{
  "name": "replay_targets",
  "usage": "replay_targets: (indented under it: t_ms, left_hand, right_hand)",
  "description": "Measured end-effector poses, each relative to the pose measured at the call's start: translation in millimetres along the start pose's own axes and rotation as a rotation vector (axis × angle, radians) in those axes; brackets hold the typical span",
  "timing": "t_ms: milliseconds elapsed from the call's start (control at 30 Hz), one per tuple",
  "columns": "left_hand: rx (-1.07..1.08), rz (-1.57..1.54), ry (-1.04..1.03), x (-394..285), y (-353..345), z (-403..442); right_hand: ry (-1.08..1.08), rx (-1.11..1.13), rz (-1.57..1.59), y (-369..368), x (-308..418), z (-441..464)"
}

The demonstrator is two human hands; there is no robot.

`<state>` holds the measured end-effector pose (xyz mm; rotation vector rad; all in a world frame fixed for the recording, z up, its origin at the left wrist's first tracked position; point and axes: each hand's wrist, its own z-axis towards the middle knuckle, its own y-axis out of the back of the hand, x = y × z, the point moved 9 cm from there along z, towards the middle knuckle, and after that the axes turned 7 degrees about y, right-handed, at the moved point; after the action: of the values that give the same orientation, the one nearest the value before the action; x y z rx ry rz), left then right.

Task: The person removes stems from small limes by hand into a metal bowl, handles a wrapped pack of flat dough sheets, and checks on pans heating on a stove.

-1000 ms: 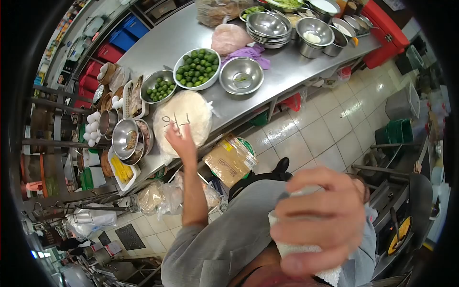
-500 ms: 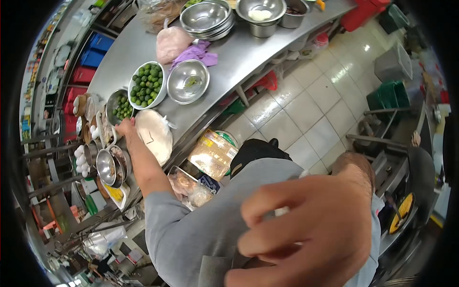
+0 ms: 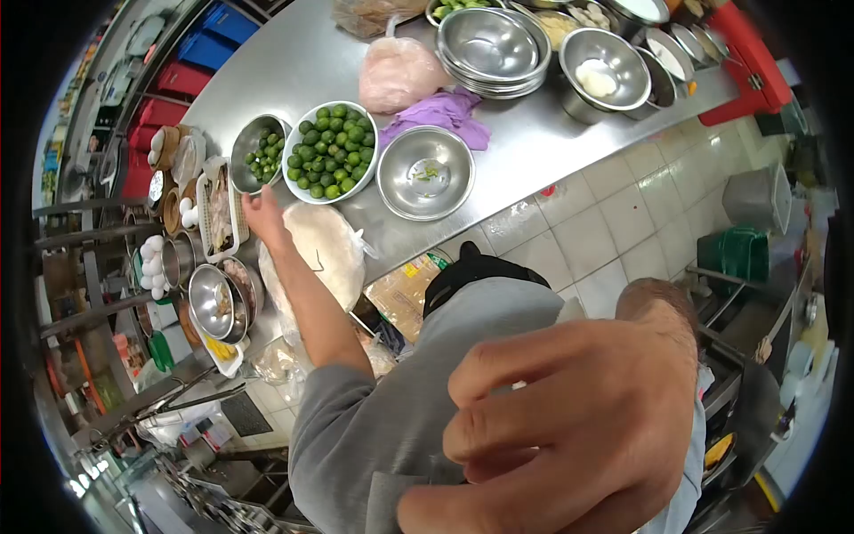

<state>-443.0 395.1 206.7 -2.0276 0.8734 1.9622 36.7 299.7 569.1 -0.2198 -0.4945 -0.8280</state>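
Note:
My left hand (image 3: 265, 216) reaches out over the steel table, fingers bent at the near rim of a metal bowl (image 3: 245, 153) with a small heap of green limes in it. It seems to grip that rim. Beside the bowl stands a white bowl (image 3: 293, 181) full of whole green limes (image 3: 334, 151). Under my left forearm lies a large pale, round, bagged item (image 3: 325, 249). My right hand (image 3: 560, 418) is very close to the camera, its fingers curled. What it holds, if anything, is hidden.
A metal bowl with green scraps (image 3: 427, 191), a purple cloth (image 3: 445, 116), a pink-filled bag (image 3: 400, 76) and stacked bowls (image 3: 489, 44) stand on the table (image 3: 511, 133). A white basket (image 3: 222, 209) and eggs (image 3: 153, 265) are left. A cardboard box (image 3: 396, 298) sits below the edge.
The view has shifted, so the table and its bowls appear farther right and larger. My left hand stays at the lime bowl's rim. My right hand remains curled near the camera.

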Motion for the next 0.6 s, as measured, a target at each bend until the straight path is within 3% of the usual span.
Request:
replay_targets:
  t_ms: [33,67,167,200,267,300,433,500,567,600]
  left_hand:
    - [0.032,0.032,0.028,-4,-4,-23]
    - [0.066,0.020,0.066,-3,-9,-43]
    - [0.157,-0.066,0.150,-7,-31,-92]
    - [0.172,-0.099,0.119,-8,-39,-106]
    - [0.171,-0.128,0.073,-17,-52,-123]
    - [0.171,-0.118,0.064,-22,-58,-129]
    - [0.092,-0.195,0.108,-19,-68,-142]
    - [0.071,-0.160,0.180,-22,-71,-155]
    - [-0.333,0.619,-0.465,-79,-67,-176]
    - [-0.255,0.498,-0.343,-86,-72,-175]
  right_hand:
    - [-0.024,-0.113,0.094,4,-11,-1]
    - [0.127,-0.117,0.178,10,-11,4]
    - [0.230,0.314,0.081,29,-13,16]
    - [0.210,0.187,0.098,44,-24,17]
    - [-0.121,0.095,-0.069,72,-73,4]
    - [-0.428,0.122,-0.276,89,-109,-19]
    - [-0.781,0.282,-0.457,108,-247,-108]
    - [-0.798,0.347,-0.656,117,-291,-151]
    - [-0.917,0.371,-0.609,123,-324,-183]
    - [-0.940,0.350,-0.498,124,-340,-200]
